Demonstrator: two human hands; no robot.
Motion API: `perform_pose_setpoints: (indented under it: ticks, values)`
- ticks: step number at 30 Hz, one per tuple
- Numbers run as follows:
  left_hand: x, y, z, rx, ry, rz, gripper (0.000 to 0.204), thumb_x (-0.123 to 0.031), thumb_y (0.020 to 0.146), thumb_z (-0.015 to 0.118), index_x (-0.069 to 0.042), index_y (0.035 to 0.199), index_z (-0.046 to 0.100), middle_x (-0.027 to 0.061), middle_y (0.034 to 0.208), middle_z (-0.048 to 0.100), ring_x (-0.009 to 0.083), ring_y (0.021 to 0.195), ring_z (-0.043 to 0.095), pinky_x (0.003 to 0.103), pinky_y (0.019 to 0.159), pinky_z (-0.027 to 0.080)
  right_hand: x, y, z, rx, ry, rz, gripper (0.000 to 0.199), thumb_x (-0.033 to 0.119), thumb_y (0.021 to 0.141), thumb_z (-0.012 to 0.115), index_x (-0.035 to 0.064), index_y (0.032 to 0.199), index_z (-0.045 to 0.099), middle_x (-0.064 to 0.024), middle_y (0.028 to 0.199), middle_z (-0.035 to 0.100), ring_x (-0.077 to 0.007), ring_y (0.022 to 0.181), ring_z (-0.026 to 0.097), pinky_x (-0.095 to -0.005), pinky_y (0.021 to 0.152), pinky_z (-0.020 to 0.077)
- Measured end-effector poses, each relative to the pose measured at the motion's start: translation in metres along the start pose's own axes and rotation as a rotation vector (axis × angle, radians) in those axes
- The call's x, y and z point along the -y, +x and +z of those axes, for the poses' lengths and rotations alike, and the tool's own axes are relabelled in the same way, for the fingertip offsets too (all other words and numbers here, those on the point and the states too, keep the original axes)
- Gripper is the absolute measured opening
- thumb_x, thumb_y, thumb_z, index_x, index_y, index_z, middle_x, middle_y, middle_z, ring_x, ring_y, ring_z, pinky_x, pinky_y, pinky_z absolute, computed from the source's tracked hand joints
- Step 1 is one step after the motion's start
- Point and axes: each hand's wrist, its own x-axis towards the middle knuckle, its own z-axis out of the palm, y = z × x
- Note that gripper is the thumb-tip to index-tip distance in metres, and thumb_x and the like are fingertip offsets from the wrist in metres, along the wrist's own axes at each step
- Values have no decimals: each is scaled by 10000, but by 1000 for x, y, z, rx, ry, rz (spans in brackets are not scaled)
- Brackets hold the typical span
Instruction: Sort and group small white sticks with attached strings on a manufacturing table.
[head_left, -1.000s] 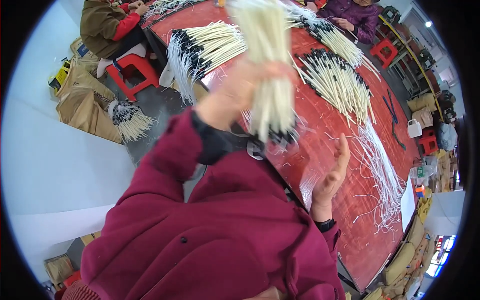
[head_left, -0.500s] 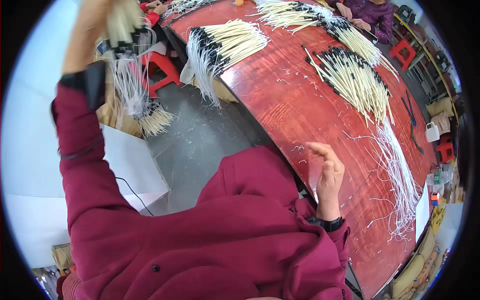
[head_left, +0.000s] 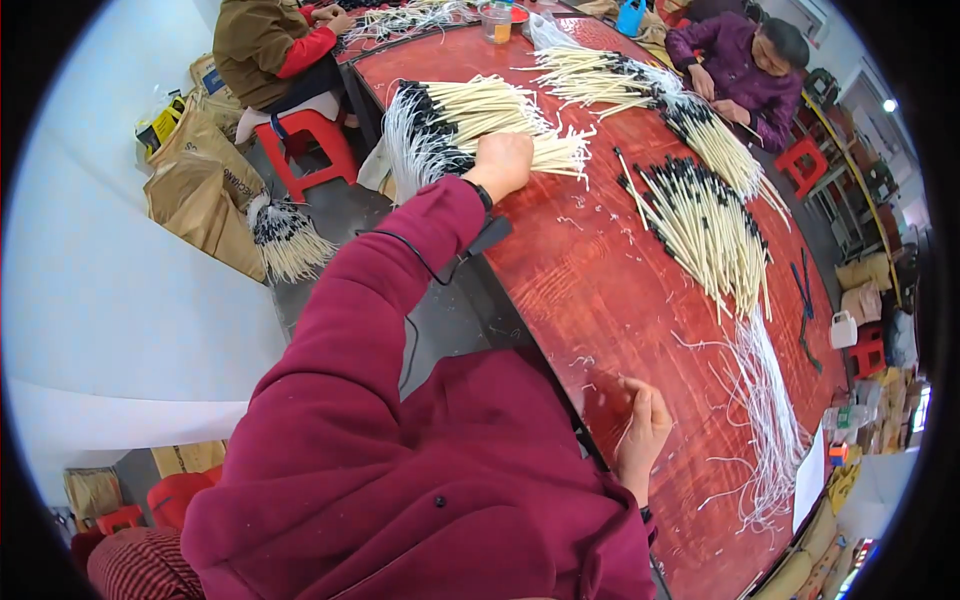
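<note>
My left hand (head_left: pixel 505 162) reaches over the far left part of the table and is closed around a bundle of thin cream sticks (head_left: pixel 560 154). The bundle lies against a large pile of similar sticks (head_left: pixel 480 100) with black ends and long white strings (head_left: pixel 410 150) hanging over the table's edge. The fingers' undersides are hidden. Near the table's front edge, my right hand (head_left: pixel 645 430) hovers with loosely bent fingers and thumb apart, nothing visible in it. A second pile of cream sticks (head_left: pixel 705 235) with black ends lies beyond it, its white strings (head_left: pixel 765 400) trailing toward me.
The red table (head_left: pixel 590 290) curves away, dotted with white scraps. Another stick pile (head_left: pixel 710 140) lies farther back. Two people sit at the far side. A red stool (head_left: pixel 305 155) and brown paper sacks (head_left: pixel 205 200) stand left; a dark cord-like thing (head_left: pixel 806 310) lies right.
My left hand has swung from the raised upper left, bundle in hand, rightward onto the far left pile. My right hand has dropped slightly nearer to me. The view has shifted.
</note>
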Motion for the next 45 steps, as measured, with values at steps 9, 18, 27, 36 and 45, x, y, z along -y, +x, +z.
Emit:
perform_pose_setpoints:
  ticks: [9,18,27,36,45]
  values:
    - [0,6,24,90,29,-212,350,-244,864,696,-56,1159,689,172,1218,693,323,1129,672,604,998,436,0,4,9,22,74,112,270,196,1067,540,-8,1061,716,-26,974,700,-105,918,613,-254,853,477]
    - [6,-18,28,-134,343,-30,751,-463,869,708,-66,1463,477,236,1385,546,416,1338,454,735,1078,257,-10,5,4,-11,-47,55,238,176,1054,566,-11,1064,713,-24,987,702,-106,932,611,-255,864,474]
    - [35,2,35,-76,330,-25,728,-472,889,690,-101,1467,447,198,1346,577,416,1291,502,739,1065,265,-14,7,0,-17,-142,16,189,121,1026,585,-2,1062,723,-36,980,716,-108,934,617,-263,848,476]
    - [50,21,48,-105,213,-6,837,-664,822,668,-51,1380,547,190,1310,633,382,1205,616,753,1047,285,-6,2,-9,-66,-313,-98,145,84,965,626,-13,1016,722,-117,957,728,-213,889,673,-315,810,513]
    - [56,30,39,-90,556,49,979,-755,850,572,-99,1545,357,183,1423,559,372,1256,585,787,998,316,14,-1,-44,-125,-471,-285,125,75,897,693,17,1006,713,-104,996,726,-282,916,658,-367,805,505]
